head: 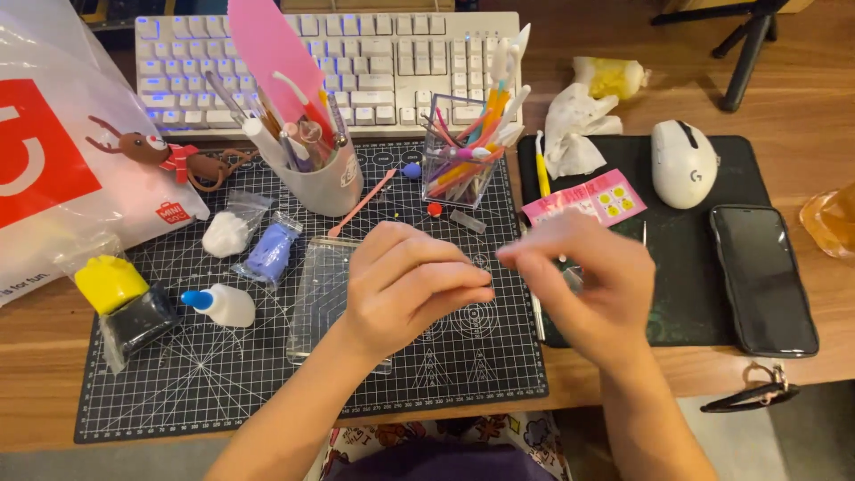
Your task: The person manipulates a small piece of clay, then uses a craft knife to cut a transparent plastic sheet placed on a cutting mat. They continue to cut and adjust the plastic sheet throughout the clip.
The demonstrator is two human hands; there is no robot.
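Desk seen from above. A black gridded cutting mat [223,374] fills the lower left and centre; a white keyboard [374,53] lies along the top, a white plastic bag [53,134] at upper left, a black mouse pad [704,285] at right. On the mat: a clear acrylic plate [316,294] under the left forearm, a grey tool cup [325,183], a white glue bottle [223,305]. At centre, the left hand [405,285] and right hand [588,285] meet fingertip to fingertip, pinched on something too small and blurred to identify. Such fine work likely goes best with wrists braced on the mat and light pressure.
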